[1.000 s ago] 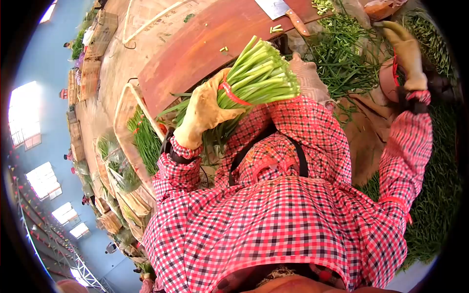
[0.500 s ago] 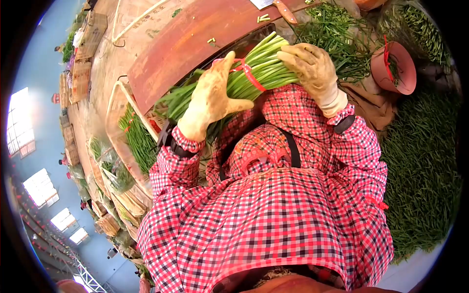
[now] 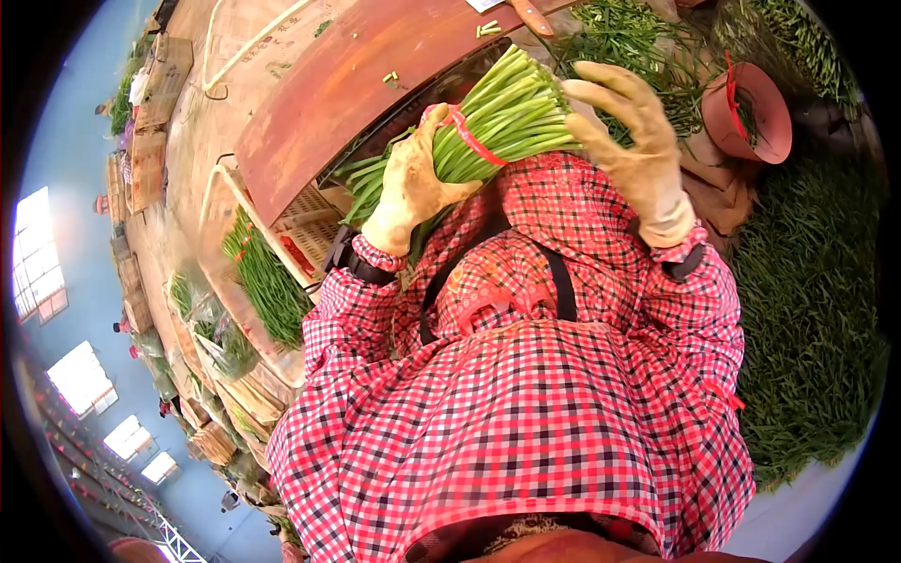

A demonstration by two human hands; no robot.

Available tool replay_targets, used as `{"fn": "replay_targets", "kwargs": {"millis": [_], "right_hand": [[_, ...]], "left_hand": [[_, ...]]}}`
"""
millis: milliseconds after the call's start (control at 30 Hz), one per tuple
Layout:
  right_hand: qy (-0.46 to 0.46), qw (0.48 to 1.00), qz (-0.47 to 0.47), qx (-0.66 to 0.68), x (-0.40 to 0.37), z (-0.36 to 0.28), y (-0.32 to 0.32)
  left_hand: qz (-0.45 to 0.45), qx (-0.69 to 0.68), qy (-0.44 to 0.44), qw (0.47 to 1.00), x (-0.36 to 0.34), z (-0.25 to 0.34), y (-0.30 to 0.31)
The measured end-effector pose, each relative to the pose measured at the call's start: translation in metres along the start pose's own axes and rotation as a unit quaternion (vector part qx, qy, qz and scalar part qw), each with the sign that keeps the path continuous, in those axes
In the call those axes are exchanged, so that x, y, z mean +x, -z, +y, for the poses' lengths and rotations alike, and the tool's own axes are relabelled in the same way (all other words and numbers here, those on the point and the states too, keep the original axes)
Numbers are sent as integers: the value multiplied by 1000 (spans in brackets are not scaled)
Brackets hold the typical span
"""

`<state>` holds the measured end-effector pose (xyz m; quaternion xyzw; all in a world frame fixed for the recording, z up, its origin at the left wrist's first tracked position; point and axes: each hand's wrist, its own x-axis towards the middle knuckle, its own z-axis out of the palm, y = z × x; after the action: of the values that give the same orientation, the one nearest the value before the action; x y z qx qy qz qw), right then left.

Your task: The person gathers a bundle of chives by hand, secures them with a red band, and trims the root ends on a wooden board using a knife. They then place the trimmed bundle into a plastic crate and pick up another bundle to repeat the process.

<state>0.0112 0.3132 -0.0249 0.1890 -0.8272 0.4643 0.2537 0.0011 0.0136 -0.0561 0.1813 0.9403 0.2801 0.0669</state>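
A thick bundle of green stalks (image 3: 511, 111), which looks like garlic chives, lies across my lap with a red tie around it. My left hand (image 3: 411, 178), in a stained cream glove, is closed around the bundle beside the tie. Close to the pale cut ends, my right hand (image 3: 638, 141) in the same kind of glove has its fingers spread and holds nothing. The leafy end of the bundle is partly hidden behind my left hand and wrist.
A reddish-brown board (image 3: 310, 122) lies in front, with a wooden-handled knife (image 3: 531, 16) and cut bits on it. Loose greens (image 3: 624, 47) and a pink container (image 3: 771, 113) with red ties stand right, above a large leafy heap (image 3: 807, 328). Tied greens (image 3: 267, 281) lie left.
My right hand has drawn back from the stalk ends and spread its fingers. My left hand has closed from an open-thumb pose onto the bundle, whose cut ends now point more upward.
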Motion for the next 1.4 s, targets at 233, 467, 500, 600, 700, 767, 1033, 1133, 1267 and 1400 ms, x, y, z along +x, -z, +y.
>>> {"fn": "replay_targets", "kwargs": {"millis": [233,467,500,600,700,767,1033,1133,1267,1400], "right_hand": [[107,989,41,-93,-1,3,-36],[-50,985,88,143,-7,-8,-35],[-110,971,111,181,-7,-6,-23],[-125,927,203,289,4,24,46],[-121,903,340,233,0,57,143],[-97,911,392,81,-2,84,192],[-183,962,-135,-152,-33,118,108],[-74,997,-30,2,-20,48,51],[-36,998,32,36,-18,-3,-4],[-15,997,71,-35,-15,-14,-28]], "left_hand": [[-5,-24,9,1000,4,13,9],[-12,29,-13,999,-1,7,13],[-16,25,-20,999,-1,7,15],[-26,18,-22,999,-2,10,19],[-20,8,1,1000,-2,11,12],[-4,-7,4,1000,-2,5,5],[48,-169,-12,984,2,0,-9],[44,-204,11,978,4,-1,-16],[41,-250,-9,967,7,-2,-19],[65,-220,-13,973,5,4,-17]]}}
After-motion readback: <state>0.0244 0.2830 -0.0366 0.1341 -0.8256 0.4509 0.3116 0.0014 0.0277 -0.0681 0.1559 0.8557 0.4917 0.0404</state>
